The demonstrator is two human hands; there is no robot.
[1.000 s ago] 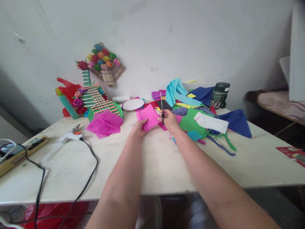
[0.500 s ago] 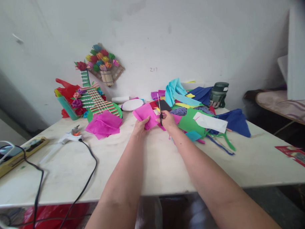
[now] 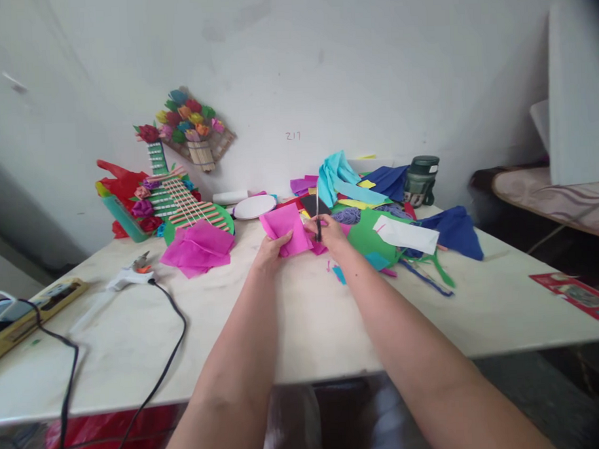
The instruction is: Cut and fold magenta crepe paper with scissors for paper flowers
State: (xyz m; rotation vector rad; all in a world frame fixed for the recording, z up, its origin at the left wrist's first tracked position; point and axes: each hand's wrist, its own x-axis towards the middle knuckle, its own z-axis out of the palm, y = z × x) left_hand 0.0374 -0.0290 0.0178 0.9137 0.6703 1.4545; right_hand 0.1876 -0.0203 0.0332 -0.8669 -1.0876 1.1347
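My left hand pinches a folded piece of pink crepe paper by its lower left edge, thumb on top. Just to its right, my right hand is closed around the handles of a pair of scissors, whose blades point up and away from me beside the paper's right edge. Whether the blades touch the paper I cannot tell. A second sheet of pink paper lies loose to the left, against a green guitar-shaped craft with paper flowers. Scraps lie under and beside my right wrist.
A hot glue gun with a black cord lies at left near a power strip. Coloured paper, green sheet and a white strip spread at right. A dark green bottle stands at the back; a white disc lies mid-table.
The view has swung slightly to the right, so things on the table sit further left. Both hands keep their hold on the paper and scissors; the scissors stand slightly differently against the paper.
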